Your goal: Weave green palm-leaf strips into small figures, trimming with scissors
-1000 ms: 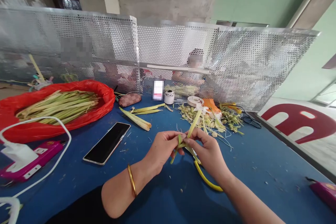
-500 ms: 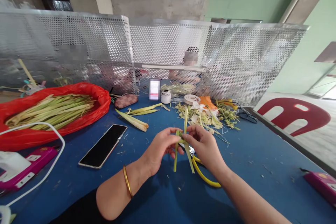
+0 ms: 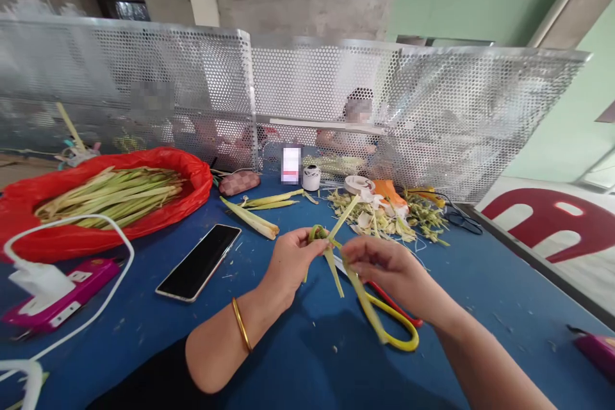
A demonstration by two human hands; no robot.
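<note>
My left hand (image 3: pixel 294 262) pinches a small woven knot of green leaf strips (image 3: pixel 318 232) between thumb and fingers. Strip ends stick out of the knot, one pointing up and right, others hanging down. Close by on the right, my right hand (image 3: pixel 389 266) has its fingers closed on one long leaf strip (image 3: pixel 368 304), which runs from the knot and dangles below the fingers, slightly blurred. Under the strips, a pair of scissors (image 3: pixel 408 339) with yellow and red handles lies on the blue table (image 3: pixel 288 359), its blades partly covered by the right hand and strips.
On the left are a red plastic bag (image 3: pixel 192 205) of long leaves, a black phone (image 3: pixel 199 262) and a purple power strip (image 3: pixel 67 298) with a white cable. Leaf scraps (image 3: pixel 379 218) are heaped behind my hands. A perforated metal screen (image 3: pixel 317 83) borders the back; a person sits behind it.
My right hand has moved away from the knot to the right, drawing a leaf strip outward. The knot has turned in my left hand, and more of the scissors shows. The view has shifted slightly.
</note>
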